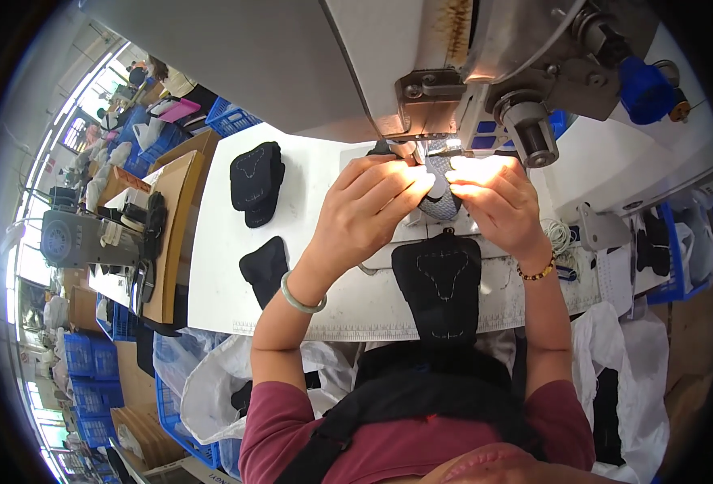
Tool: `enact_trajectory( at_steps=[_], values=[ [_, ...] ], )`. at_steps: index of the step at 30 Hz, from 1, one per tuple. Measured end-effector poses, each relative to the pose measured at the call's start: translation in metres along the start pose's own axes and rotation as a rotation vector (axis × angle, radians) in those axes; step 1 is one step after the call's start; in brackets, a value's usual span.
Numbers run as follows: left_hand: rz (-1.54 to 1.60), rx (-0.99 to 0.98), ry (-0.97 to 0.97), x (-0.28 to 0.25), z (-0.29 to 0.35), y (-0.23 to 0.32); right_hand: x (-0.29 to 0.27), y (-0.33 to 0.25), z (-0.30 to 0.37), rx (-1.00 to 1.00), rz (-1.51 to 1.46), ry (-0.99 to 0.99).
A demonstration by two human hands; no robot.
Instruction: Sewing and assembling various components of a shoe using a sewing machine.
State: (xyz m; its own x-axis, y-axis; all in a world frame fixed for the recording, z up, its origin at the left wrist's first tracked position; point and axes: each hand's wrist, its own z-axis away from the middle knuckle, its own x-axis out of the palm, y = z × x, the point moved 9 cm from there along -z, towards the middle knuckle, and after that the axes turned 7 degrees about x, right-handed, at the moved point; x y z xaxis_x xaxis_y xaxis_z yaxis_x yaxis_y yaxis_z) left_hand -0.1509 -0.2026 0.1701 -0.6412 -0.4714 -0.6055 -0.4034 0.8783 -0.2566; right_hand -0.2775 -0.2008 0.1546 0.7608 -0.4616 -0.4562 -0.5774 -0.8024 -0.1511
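- Head view: left hand (366,203) pinches the grey textured piece (441,210) at its left edge, right hand (499,202) its right!
- Looks light, pliable; best held by both edges.

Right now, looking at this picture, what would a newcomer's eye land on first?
Probably the brightly lit grey mesh piece at upper centre, between the left-hand grip and the right-hand grip, beneath the big grey sewing machine that fills much of the top. Next, the black fabric pieces, some with pale dashed outlines, at the left of the white table and at its near edge.
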Motion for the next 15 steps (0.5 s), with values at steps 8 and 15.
enact_trajectory(
  at_steps=[8, 15],
  values=[
    [0.064, -0.026, 0.043, 0.003, 0.008, -0.015, 0.006, -0.017, 0.001, -0.031, 0.160, 0.021],
    [0.130, -0.072, 0.178, 0.007, 0.019, -0.029, 0.013, -0.020, 0.002, 0.018, 0.209, 0.047]
  ],
)
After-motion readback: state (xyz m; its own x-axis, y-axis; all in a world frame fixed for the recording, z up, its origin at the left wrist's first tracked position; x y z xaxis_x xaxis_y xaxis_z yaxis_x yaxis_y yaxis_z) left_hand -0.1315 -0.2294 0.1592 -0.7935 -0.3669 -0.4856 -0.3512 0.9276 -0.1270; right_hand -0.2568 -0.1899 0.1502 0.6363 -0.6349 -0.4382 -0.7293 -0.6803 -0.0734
